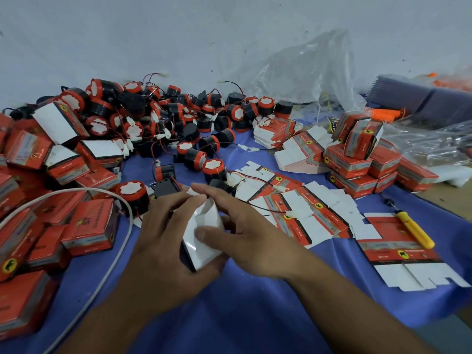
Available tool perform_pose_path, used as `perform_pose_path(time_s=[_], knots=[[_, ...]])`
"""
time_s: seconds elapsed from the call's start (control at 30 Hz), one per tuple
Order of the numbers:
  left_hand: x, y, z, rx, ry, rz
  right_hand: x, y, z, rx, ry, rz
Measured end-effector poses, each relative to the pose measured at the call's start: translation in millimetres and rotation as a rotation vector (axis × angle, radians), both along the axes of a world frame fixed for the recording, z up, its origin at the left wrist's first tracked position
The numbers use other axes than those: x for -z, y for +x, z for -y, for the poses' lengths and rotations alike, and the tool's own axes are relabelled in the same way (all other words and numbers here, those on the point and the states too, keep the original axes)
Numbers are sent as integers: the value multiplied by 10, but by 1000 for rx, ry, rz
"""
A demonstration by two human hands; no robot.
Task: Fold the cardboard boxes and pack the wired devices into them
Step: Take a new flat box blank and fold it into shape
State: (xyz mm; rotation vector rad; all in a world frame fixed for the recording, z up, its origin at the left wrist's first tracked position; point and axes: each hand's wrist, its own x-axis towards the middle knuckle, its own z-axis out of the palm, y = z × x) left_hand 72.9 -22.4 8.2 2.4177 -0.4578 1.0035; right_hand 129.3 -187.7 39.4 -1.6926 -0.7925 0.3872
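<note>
The half-folded box (204, 241) sat between both hands, just above the blue cloth (229, 315), its white inner face turned up and its long axis running away from the person, tipped a little to the right. The left hand (161, 233) wrapped that box from its left side, fingers curled round the wall and a fingertip on the far flap. The right hand (242, 233) held it from the right, thumb pressed flat on the white face and the other fingers loosely spread over the far edge. The flap at the far end looked not yet tucked, though the fingers covered it, so I could not tell for certain.

The closest wired device (132, 192) lay just beyond the box to the left, nearer the left hand; the main heap of devices (163, 116) lay further beyond. Flat unfolded blanks (301, 208) lay right of the box, a yellow screwdriver (413, 229) further right. Closed boxes (89, 226) crowded the left of the box, a white cable (112, 251) looping between. The box's underside and near end were hidden by the palms
</note>
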Motion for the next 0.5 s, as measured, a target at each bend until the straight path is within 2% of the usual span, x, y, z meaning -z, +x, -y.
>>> perform_pose_path(time_s=[0.5], knots=[[-11,11,17,-16,0,18,-4,17,-26,-3,32,-133]])
